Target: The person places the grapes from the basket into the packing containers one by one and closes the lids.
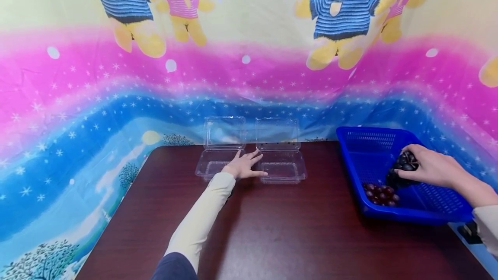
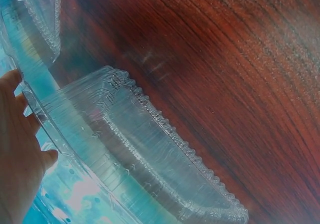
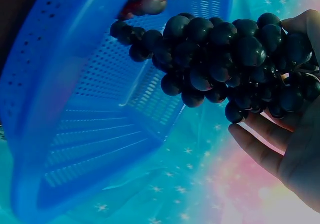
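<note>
In the head view my right hand (image 1: 432, 165) grips a bunch of black grapes (image 1: 404, 167) over the blue basket (image 1: 355, 185). The right wrist view shows the dark bunch (image 3: 215, 59) hanging out from between my thumb and fingers. A bunch of red grapes (image 1: 381, 195) lies in the basket's near left corner. My left hand (image 1: 244, 165) has its fingers spread and touches the rims where two clear plastic containers meet, the left container (image 1: 208, 172) and the right container (image 1: 285, 172). Both containers have their lids raised behind them.
The containers stand near the back edge of a dark wood table (image 1: 272, 232). A printed cloth (image 1: 241, 77) with bears and snowflakes hangs right behind and on both sides. A small black object (image 1: 468, 232) sits under the basket's right front corner.
</note>
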### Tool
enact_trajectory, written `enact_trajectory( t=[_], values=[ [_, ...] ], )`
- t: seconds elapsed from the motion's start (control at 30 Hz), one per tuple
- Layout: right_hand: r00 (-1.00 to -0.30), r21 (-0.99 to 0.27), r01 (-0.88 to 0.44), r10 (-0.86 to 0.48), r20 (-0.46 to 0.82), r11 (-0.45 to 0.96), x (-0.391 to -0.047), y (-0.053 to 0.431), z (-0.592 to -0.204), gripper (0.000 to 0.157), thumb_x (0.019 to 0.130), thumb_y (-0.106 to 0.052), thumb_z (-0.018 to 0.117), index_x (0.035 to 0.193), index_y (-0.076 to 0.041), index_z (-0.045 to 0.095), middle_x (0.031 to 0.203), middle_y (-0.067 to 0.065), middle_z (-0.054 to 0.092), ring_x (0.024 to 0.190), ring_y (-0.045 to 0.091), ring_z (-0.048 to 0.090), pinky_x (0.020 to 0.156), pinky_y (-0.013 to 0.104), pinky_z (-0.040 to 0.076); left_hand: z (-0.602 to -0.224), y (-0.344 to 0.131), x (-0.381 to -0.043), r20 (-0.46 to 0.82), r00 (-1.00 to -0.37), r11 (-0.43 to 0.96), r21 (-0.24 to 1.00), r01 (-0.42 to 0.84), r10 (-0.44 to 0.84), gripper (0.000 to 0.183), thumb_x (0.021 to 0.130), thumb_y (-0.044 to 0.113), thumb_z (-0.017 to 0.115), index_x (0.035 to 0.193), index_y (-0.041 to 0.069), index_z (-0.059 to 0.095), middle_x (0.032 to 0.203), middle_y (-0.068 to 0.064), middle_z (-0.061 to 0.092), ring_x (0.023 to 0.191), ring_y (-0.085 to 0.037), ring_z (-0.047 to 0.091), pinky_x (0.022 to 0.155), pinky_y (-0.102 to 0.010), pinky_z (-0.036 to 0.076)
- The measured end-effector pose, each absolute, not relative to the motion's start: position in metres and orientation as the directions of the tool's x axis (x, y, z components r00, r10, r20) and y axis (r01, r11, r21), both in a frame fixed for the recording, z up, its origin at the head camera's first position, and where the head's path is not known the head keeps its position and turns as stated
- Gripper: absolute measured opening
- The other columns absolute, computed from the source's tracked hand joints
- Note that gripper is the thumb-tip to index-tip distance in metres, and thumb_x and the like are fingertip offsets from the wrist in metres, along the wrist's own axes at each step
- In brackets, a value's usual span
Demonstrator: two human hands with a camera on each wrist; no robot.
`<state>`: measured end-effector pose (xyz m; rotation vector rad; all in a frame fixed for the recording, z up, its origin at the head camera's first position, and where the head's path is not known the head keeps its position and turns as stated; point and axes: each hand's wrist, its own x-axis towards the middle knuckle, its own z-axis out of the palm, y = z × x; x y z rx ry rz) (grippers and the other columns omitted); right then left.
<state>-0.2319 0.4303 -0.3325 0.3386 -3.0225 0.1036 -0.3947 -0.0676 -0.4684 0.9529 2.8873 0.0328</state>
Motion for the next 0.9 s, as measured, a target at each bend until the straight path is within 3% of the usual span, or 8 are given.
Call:
enact_trajectory(
  t=[0.9],
  values=[
    [-0.948,-0.064,-0.26,-0.242,0.208,0.963,-0.252,0.384,-0.285,0.066,0.078,-0.051,0.068,0.121,-0.004,0.047,0.111,0.021,0.056,0.086,0.03,0.059,0.046,0.033,0.042,-0.465,-0.067,-0.395,-0.103,-0.798,0.804,0.062,0.591,0.594,0.09,0.08,0.079,0.031,0.149,0.024,0.018,0.157,-0.001,0.01,0.139,-0.028,0.024,0.112,-0.057,0.005]
  ],
)
